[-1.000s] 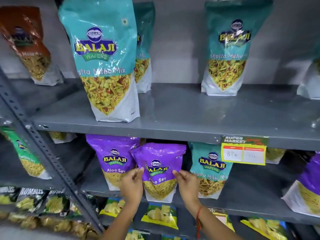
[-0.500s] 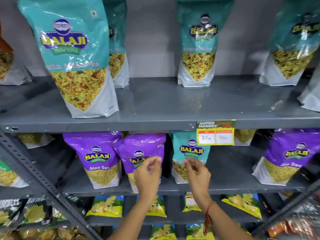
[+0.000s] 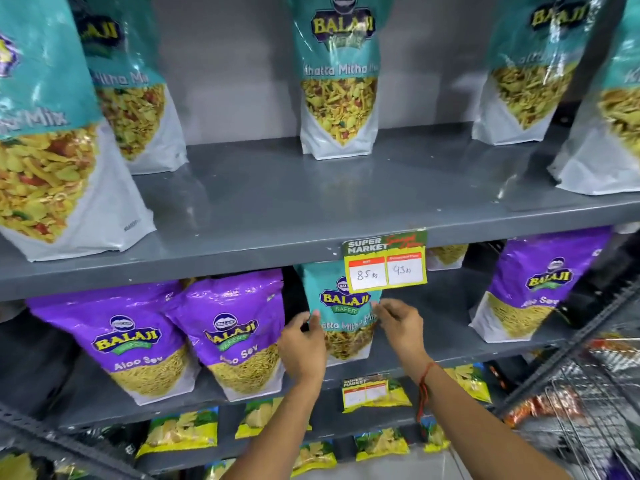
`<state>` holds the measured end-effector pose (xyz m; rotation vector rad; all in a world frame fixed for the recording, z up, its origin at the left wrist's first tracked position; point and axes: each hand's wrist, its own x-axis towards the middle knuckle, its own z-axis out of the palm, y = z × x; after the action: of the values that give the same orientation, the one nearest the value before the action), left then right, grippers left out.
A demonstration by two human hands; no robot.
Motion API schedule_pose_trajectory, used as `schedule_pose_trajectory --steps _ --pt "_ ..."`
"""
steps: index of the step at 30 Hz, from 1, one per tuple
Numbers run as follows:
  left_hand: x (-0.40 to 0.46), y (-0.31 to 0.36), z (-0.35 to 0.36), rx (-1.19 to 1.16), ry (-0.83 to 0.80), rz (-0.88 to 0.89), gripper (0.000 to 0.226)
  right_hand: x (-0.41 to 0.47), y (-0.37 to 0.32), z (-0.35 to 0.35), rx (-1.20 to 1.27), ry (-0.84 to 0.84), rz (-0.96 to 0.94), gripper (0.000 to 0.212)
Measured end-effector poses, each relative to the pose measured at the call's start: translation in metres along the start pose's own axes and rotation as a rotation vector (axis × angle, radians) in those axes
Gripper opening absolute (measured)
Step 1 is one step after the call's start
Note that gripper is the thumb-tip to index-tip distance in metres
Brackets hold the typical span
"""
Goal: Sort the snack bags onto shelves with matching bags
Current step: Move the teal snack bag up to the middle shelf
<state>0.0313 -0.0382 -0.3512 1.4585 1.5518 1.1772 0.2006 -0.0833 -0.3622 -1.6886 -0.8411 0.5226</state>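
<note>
A teal Khatta Mitha Mix bag (image 3: 343, 306) stands on the middle shelf (image 3: 433, 355) between purple Aloo Sev bags. My left hand (image 3: 303, 344) touches its left edge with pinching fingers. My right hand (image 3: 398, 320) pinches its right edge. Two purple Aloo Sev bags (image 3: 138, 341) (image 3: 235, 337) stand to the left, a third (image 3: 536, 285) to the right. The upper shelf (image 3: 294, 209) carries several teal Khatta Mitha Mix bags, one at its middle back (image 3: 337, 77).
A price tag (image 3: 386, 261) hangs from the upper shelf's front edge, partly covering the teal bag. Yellow chip bags (image 3: 180, 431) fill the lower shelves. A wire basket (image 3: 581, 410) sits at the lower right. A slanted metal upright (image 3: 52, 441) runs along the lower left.
Both hands left the purple Aloo Sev bag and moved right onto the teal bag's edges. The camera view shifted right and closer.
</note>
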Motion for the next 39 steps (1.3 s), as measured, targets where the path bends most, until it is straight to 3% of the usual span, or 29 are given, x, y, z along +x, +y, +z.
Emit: schedule_pose_trajectory --steps 8,18,20,25,32,35,39 --pt "-0.040 -0.006 -0.021 0.002 0.000 0.139 0.021 -0.036 0.002 -0.019 0.028 0.086 0.007 0.023" --pt "-0.125 0.011 -0.086 -0.085 0.048 0.285 0.019 -0.129 -0.036 -0.079 0.041 0.034 -0.145 0.024" --pt "-0.129 0.029 -0.102 -0.169 0.075 0.307 0.023 -0.135 -0.060 -0.086 0.099 0.032 -0.204 0.019" --pt "-0.108 0.106 -0.138 -0.288 0.191 0.435 0.008 -0.127 -0.143 -0.094 0.247 0.037 -0.377 0.013" --pt "-0.038 0.222 -0.172 -0.365 0.277 0.643 0.017 -0.068 -0.268 -0.091 0.389 0.124 -0.577 0.010" --pt "-0.003 0.256 -0.174 -0.338 0.291 0.672 0.021 -0.038 -0.305 -0.083 0.450 0.152 -0.581 0.016" --pt "0.030 0.280 -0.169 -0.338 0.308 0.691 0.017 0.001 -0.327 -0.069 0.574 0.068 -0.476 0.015"
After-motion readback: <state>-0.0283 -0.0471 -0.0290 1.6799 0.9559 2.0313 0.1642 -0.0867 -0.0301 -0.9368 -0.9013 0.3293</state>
